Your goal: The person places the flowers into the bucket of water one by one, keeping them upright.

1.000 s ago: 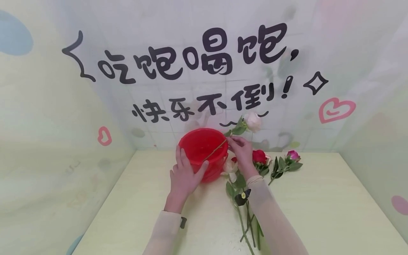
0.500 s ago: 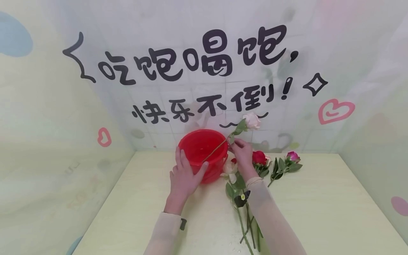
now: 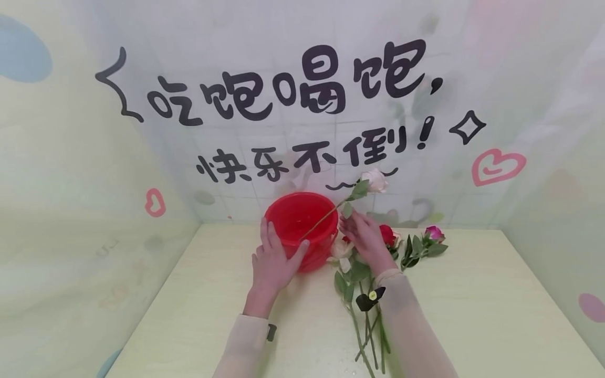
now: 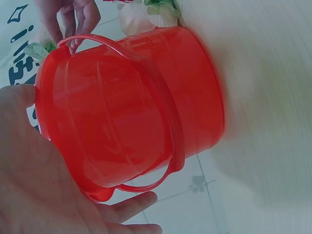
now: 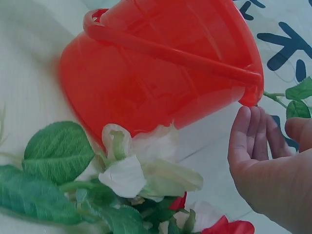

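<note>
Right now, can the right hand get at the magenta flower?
Likely yes: the right hand looks empty, and nothing covers the magenta flower, though the red rose lies between them.

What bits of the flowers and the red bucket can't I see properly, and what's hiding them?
- Pale pink rose, stem's lower end: head view, hidden behind the near rim of the red bucket.
- Same rose's bloom: right wrist view, cut off by the right edge.
- Red flower: head view, partly covered by the right hand.
- Inside of the bucket: both wrist views, hidden by its outer wall.
</note>
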Tool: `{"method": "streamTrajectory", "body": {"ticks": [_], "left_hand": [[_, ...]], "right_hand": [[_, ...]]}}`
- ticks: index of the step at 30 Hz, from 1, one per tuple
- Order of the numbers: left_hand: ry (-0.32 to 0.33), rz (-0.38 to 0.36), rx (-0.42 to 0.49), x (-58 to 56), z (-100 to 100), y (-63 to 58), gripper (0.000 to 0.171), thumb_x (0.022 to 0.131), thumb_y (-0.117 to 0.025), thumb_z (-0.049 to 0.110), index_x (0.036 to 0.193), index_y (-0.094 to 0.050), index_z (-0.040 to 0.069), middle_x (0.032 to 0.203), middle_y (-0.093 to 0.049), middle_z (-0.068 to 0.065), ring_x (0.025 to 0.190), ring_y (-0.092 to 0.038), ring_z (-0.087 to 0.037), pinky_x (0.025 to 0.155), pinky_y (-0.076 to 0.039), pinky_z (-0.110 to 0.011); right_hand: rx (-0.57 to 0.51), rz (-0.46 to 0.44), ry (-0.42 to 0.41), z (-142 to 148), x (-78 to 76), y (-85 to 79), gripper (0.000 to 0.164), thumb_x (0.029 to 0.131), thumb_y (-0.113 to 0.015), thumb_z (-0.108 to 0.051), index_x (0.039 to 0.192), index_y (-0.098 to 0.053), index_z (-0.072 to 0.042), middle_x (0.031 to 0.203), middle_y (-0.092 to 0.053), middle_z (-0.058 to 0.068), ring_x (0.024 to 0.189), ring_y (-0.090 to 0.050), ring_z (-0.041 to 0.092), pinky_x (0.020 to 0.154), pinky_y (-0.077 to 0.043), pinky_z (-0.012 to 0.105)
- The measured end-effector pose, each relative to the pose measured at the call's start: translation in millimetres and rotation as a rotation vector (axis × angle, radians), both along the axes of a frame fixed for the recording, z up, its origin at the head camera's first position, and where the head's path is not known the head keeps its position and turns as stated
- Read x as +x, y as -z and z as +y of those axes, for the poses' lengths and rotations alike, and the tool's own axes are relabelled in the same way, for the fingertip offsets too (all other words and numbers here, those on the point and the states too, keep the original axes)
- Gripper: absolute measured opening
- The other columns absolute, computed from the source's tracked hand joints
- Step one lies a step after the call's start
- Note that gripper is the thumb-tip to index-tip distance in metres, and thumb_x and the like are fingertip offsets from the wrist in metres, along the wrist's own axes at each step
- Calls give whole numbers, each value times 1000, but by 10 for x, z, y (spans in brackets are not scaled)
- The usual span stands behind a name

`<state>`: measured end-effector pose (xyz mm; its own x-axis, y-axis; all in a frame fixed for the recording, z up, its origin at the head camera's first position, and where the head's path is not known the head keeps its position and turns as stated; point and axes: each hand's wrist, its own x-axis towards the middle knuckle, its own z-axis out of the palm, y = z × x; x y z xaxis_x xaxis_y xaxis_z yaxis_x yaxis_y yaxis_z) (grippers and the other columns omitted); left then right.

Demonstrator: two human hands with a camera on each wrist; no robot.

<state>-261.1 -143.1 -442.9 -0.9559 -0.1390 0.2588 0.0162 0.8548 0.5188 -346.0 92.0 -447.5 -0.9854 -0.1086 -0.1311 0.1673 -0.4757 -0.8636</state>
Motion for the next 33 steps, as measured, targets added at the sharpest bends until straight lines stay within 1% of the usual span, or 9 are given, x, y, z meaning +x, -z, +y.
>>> {"method": "streamTrajectory", "body": {"ticks": [4, 6, 12, 16, 18, 22, 26, 29, 33], "left_hand": [[2, 9, 4, -3, 6, -4, 113, 90, -72, 59, 168, -10, 6, 172, -13, -14, 131, -52, -47, 101, -51, -67], [3, 16, 6, -7, 9, -13, 113, 90, -73, 59, 168, -10, 6, 172, -13, -13, 131, -52, -46, 101, -51, -67], [1, 16, -6, -18, 17, -24, 113, 90, -74, 57, 168, -10, 6, 172, -14, -14, 130, -53, -46, 100, -52, -66], [1, 28, -6, -8, 21, -21, 113, 89, -75, 55, 167, -12, 4, 171, -16, -16, 127, -55, -47, 98, -53, -66], [4, 35, -8, 0, 23, -20, 113, 89, -75, 55, 167, -12, 3, 171, -17, -17, 126, -56, -47, 97, -54, -66], [8, 31, 1, 2, 21, -28, 113, 90, -74, 56, 167, -11, 4, 170, -17, -16, 123, -57, -46, 95, -57, -62], [10, 39, 9, -7, 5, -19, 113, 89, -76, 55, 167, -12, 5, 170, -17, -16, 127, -54, -45, 92, -60, -58], [5, 50, -8, -32, -12, 14, 112, 88, -76, 55, 167, -15, 4, 170, -18, -16, 137, -44, -45, 100, -54, -63], [4, 40, -39, -67, -29, 61, 109, 89, -72, 58, 166, -17, 4, 170, -18, -17, 148, -30, -47, 114, -32, -75]], "right_hand": [[43, -14, -34, 141, 64, 22, 55, 111, -55, -32, 151, -48, 5, 146, -59, 24, 120, -67, 24, 100, -57, 31], [66, -10, -72, 239, 102, 27, 58, 112, -54, -34, 152, -46, 7, 149, -57, 24, 121, -68, 23, 101, -56, 31], [122, -18, -177, 575, 269, 47, 61, 114, -48, -31, 152, -38, 16, 124, -72, 15, 116, -72, 23, 98, -58, 31], [154, -31, -190, 790, 398, 79, 63, 114, -48, -31, 152, -35, 18, 117, -75, 14, 108, -74, 19, 96, -59, 30], [189, -32, -191, 888, 460, 99, 64, 114, -49, -32, 151, -36, 19, 109, -76, 9, 102, -76, 16, 94, -59, 30], [282, -19, -198, 1070, 571, 157, 61, 114, -48, -31, 144, -42, 22, 109, -77, 14, 97, -77, 18, 90, -61, 30], [424, -1, -220, 1187, 680, 245, 57, 114, -50, -28, 136, -49, 24, 107, -76, 17, 91, -78, 17, 86, -62, 31], [536, 14, -240, 1206, 742, 300, 55, 113, -53, -26, 133, -52, 24, 108, -74, 22, 91, -78, 18, 85, -63, 32], [640, 41, -244, 1181, 793, 339, 56, 110, -58, -26, 134, -52, 24, 117, -71, 32, 97, -77, 25, 86, -63, 33]]}}
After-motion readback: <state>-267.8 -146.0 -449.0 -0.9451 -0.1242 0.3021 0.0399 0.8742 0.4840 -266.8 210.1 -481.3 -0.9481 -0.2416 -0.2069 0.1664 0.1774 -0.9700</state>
